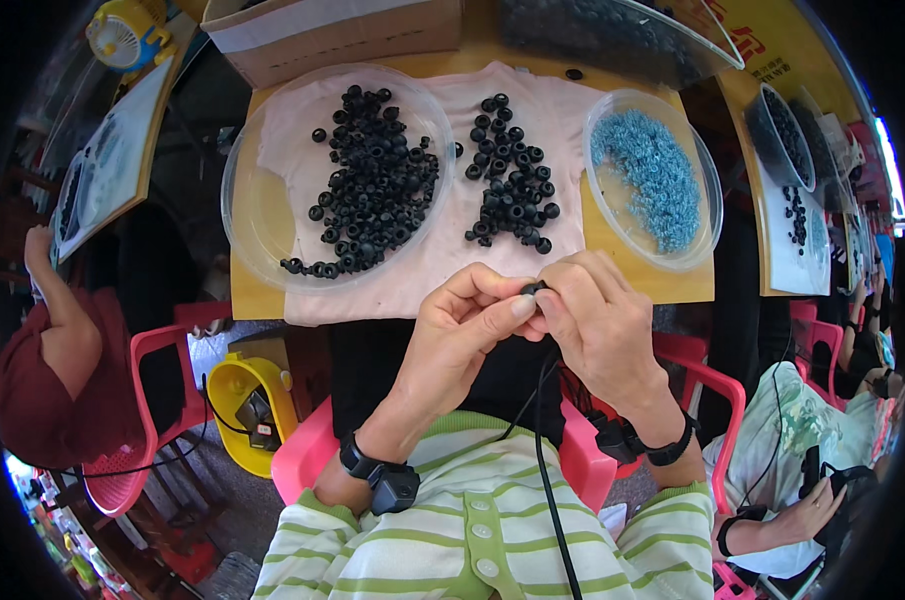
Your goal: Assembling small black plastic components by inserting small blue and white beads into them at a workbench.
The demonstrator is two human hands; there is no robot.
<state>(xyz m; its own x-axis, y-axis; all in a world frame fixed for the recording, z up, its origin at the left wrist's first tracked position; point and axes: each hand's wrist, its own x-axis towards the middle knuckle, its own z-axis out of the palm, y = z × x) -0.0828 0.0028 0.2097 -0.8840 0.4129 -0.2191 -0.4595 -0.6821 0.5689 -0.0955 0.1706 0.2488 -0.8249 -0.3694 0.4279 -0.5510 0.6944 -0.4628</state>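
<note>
My left hand [474,318] and my right hand [594,312] meet in front of the table's near edge. Between their fingertips they pinch one small black round part [534,287], mostly covered by the fingers. Beyond them, a loose pile of black ring-like parts [512,190] lies on a pale pink cloth [372,300]. To the left is a wide clear round tray [257,250] with many more such black parts. A smaller clear tray [707,170] on the right holds a heap of tiny light-blue pieces [647,175].
A cardboard box [342,45] and a clear bin [617,40] stand along the table's far side. On the floor at left is a yellow bucket [234,385] beside a pink chair [167,400]. People sit on both sides. A black cable [544,470] hangs down my front.
</note>
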